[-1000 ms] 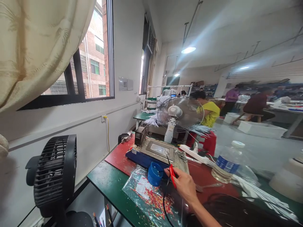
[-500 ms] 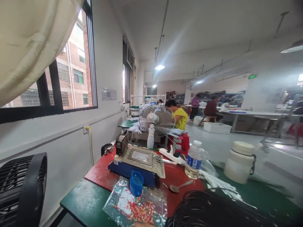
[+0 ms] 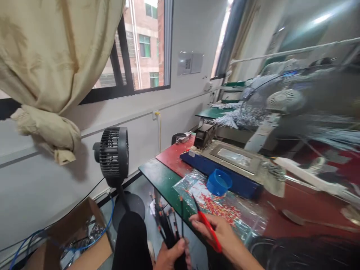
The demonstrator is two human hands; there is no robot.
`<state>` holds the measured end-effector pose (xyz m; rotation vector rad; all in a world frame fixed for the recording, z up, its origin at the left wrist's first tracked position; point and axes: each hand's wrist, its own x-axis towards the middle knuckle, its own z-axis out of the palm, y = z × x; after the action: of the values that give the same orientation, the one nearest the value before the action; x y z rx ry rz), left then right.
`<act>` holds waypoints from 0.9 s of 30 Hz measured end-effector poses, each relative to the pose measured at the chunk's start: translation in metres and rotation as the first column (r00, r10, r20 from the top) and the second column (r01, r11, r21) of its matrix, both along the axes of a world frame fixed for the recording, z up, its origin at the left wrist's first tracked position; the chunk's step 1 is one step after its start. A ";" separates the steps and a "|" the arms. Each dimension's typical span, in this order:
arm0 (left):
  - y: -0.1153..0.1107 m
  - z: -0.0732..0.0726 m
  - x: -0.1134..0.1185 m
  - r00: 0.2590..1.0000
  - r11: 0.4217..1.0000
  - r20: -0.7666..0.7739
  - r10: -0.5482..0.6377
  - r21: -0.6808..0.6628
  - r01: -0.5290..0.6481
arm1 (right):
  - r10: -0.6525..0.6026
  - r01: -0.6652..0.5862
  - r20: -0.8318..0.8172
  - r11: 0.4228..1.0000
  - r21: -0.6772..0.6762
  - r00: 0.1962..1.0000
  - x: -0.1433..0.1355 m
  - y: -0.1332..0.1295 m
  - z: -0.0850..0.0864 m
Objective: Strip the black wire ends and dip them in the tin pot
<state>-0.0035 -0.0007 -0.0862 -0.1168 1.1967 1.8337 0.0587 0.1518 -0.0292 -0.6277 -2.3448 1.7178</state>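
My left hand (image 3: 172, 256), low in the middle, is closed round a bundle of black cables (image 3: 168, 228) with copper-coloured tips pointing up. One cable stands a little apart on the bundle's right side. Just to the right, my right hand (image 3: 215, 232) holds red-handled tweezers (image 3: 208, 228), their dark points directed up and left. Behind my right hand a clear plastic bag (image 3: 184, 184) lies on the table with many small red and yellow pieces (image 3: 222, 210) on it. A blue cup (image 3: 219, 182) stands at the bag's back edge.
A blue machine with a metal top (image 3: 225, 169) sits behind the cup. A spoon (image 3: 294, 217) and a white power strip (image 3: 309, 174) are at right. Black coiled cables (image 3: 309, 253) lie front right. A black fan (image 3: 114, 155) and a cardboard box (image 3: 97, 249) are at left.
The view has swung left and down. Both my hands now show, with the cable bundle and the red tweezers; earlier only a sliver of skin showed at the bottom edge.
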 end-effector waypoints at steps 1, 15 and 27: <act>0.003 -0.001 0.000 0.999 0.998 -0.020 -0.050 0.024 0.051 | 0.004 -0.003 0.014 0.997 -0.075 1.000 0.000 0.001 -0.003; 0.006 -0.016 0.003 0.958 0.978 -0.209 0.194 -0.040 -0.207 | 0.020 -0.015 -0.038 0.992 0.123 0.999 0.017 0.026 -0.017; 0.034 0.015 0.012 0.948 0.997 -0.312 -0.061 0.036 0.075 | 0.154 -0.196 -0.135 0.894 -0.403 0.979 0.014 0.009 -0.007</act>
<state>0.0081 0.0336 -0.0710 0.2475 1.3525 1.8640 0.0724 0.1605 -0.0363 -0.3792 -2.0309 2.3019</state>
